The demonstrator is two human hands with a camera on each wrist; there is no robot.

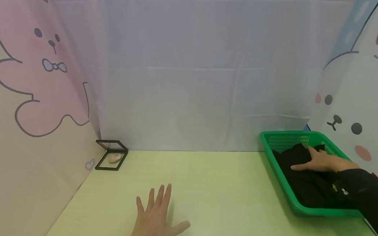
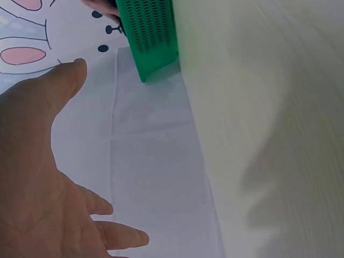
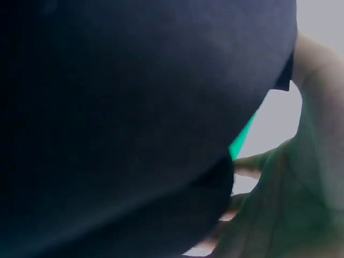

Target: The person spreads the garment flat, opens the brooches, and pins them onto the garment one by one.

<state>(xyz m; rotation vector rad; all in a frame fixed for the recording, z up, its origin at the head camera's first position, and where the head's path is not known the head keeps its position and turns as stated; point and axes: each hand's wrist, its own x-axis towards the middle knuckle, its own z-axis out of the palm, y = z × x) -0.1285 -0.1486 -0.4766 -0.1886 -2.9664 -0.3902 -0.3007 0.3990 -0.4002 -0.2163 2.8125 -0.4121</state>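
Black cloth (image 1: 311, 188): heaped inside green basket (image 1: 329, 212), right end of counter (image 1: 220, 192). Right hand (image 1: 324, 161) reaches into the basket and rests on the cloth; grip unclosed, thumb and fingers spread. Left hand (image 1: 155, 217) above the counter near its front, fingers splayed, holding nothing. Far left corner: black-edged case (image 1: 106, 168), lid raised, small pale object (image 1: 115, 158) inside, kind unclear.

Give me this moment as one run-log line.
left hand: fingers spread, over table | right hand: on black cloth, grip unclear | black cloth: in green basket
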